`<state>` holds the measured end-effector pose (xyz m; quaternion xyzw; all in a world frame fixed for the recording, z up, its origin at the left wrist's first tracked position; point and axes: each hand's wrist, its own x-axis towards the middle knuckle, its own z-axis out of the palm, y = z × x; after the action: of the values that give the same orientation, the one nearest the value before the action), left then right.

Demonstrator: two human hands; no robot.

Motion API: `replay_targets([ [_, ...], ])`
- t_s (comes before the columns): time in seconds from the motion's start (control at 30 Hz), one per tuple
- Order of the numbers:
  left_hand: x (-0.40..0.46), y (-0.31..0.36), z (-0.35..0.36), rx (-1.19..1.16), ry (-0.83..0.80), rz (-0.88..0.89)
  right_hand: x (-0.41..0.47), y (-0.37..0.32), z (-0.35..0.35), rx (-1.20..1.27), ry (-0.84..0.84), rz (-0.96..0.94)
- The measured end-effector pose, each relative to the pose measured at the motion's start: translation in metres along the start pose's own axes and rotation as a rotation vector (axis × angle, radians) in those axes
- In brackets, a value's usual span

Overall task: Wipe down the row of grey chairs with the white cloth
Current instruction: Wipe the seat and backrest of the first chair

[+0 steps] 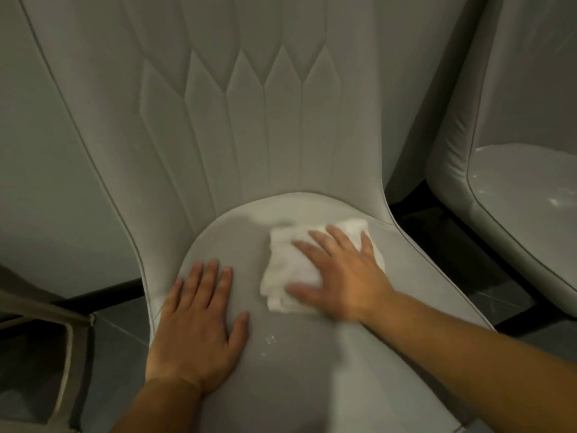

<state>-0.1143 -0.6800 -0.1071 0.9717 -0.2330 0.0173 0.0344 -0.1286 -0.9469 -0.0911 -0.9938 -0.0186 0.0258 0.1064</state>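
Landmark: the middle grey chair (218,151), seen from above, seat pad toward the camera, stitched diamond/feather quilting on its backrest.

Right hand (340,270): flat on the white cloth (287,270), fingers straight and spread, palm down, pressing it onto the seat. No curl round the cloth, no pinch. Hand is motion-blurred, especially thumb and fingertips.

White cloth: folded into a thick pad, lies on the rear-right part of the middle chair's seat, close to where seat meets backrest. Left and lower edges stick out from under the hand; a corner shows beyond the fingertips on the far side.

Left hand (199,326): flat on the seat's front-left area, fingers straight and together, thumb out toward the cloth. Holds nothing, rests on the upholstery. Apart from the cloth, with bare seat between them.

Seat surface: a few pale specks (268,340) just right of the left thumb, in front of the cloth. Smeared lighter patch behind the cloth near the backrest seam.

Second grey chair (524,195) to the right of the middle chair, separated by a dark gap; its seat looks glossy with bright reflections.

Left of the middle chair: part of another frame or piece of furniture (46,323) at low left, can't tell what. Dark floor (118,332) below.

No brands, labels or writing readable anywhere.
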Motion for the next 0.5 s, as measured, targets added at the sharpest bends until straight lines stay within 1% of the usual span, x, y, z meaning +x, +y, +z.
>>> replay_targets([
  [0.1,-0.001,0.000,0.001,0.004,0.023,0.000,0.071,-0.006,-0.003,-0.008,-0.011,0.075],
  [0.2,0.002,-0.003,0.003,0.031,0.018,-0.024,0.109,-0.018,0.007,-0.011,0.029,0.070],
  [0.27,0.003,-0.003,0.003,0.049,0.019,-0.033,0.113,-0.018,0.012,-0.013,0.070,0.061],
  [0.37,0.002,-0.002,0.004,0.063,0.029,-0.044,0.102,-0.014,0.011,-0.007,0.074,0.010],
  [0.5,0.002,-0.002,0.007,0.013,0.057,-0.068,0.057,-0.022,0.010,-0.005,0.063,-0.121],
])
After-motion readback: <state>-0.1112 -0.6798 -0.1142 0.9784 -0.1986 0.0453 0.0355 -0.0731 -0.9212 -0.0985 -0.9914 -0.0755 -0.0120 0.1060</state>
